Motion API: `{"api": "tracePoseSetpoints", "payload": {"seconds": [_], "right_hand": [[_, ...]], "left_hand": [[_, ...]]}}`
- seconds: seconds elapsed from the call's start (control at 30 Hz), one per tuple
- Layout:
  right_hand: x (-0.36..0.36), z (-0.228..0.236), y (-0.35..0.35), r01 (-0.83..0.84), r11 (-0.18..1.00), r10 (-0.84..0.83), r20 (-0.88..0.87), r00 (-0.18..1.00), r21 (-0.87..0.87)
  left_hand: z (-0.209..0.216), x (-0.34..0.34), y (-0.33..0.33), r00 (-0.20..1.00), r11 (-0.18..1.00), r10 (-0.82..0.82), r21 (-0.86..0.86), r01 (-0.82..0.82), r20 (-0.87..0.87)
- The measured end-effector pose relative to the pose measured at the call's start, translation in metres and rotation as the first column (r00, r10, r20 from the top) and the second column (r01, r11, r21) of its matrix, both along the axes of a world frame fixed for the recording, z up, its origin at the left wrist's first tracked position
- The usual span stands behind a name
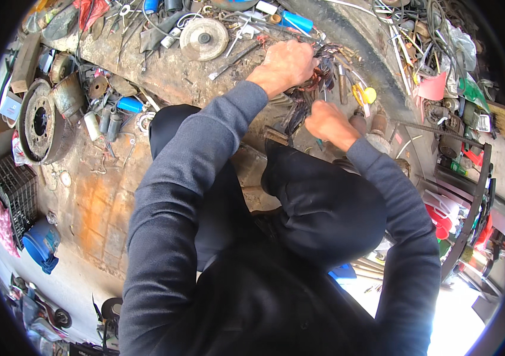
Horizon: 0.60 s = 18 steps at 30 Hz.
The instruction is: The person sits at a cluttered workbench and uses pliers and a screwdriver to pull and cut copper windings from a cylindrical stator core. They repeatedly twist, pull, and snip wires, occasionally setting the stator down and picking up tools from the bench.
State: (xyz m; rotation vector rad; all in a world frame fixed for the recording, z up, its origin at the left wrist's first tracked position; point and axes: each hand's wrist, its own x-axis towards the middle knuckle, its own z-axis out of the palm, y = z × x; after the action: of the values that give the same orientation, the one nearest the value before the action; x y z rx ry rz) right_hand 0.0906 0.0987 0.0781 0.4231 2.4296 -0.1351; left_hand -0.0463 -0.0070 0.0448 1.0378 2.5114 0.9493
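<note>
The person in front of me works low over a stained floor, knees apart, the left hand out toward the floor's far edge and the right hand nearer the body. Between them, over toward the right side of the floor, lies a tangled dark bundle of strands, some of them reddish. The left hand rests against it with its back turned up and its fingers hidden underneath, so from here I cannot tell how tightly they are curled or whether they pinch any strands. The right hand is curled closed around a slim tool, its thin metal shaft poking out toward the bundle. Just right of the hands I see a yellow piece with a round end, and past it a dark curved strip runs down the floor's right side. Along the far edge sit a round grey disc, left of the left hand, and a blue cylinder lying on its side. Near the floor's left edge a dirty wheel rim leans on its side, with a rusty can just beside it and a black crate nearer the person.
</note>
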Motion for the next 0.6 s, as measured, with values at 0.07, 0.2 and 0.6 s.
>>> {"api": "tracePoseSetpoints", "payload": {"seconds": [0.07,0.2,0.6], "right_hand": [[0.006,0.001,-0.01,0.024,0.999,-0.024,0.014,1.0,0.045],[0.028,-0.005,-0.017,0.151,0.986,-0.147,-0.057,0.987,0.076],[0.043,-0.029,0.015,0.767,0.378,-0.751,0.313,0.582,-0.519]], "left_hand": [[0.0,0.002,0.0,1.0,0.999,0.002,-0.042,-0.001,0.015],[0.004,0.006,-0.003,0.998,0.999,-0.022,-0.036,0.024,0.061],[-0.002,-0.001,-0.018,0.994,0.997,-0.076,-0.015,0.077,0.077]]}}
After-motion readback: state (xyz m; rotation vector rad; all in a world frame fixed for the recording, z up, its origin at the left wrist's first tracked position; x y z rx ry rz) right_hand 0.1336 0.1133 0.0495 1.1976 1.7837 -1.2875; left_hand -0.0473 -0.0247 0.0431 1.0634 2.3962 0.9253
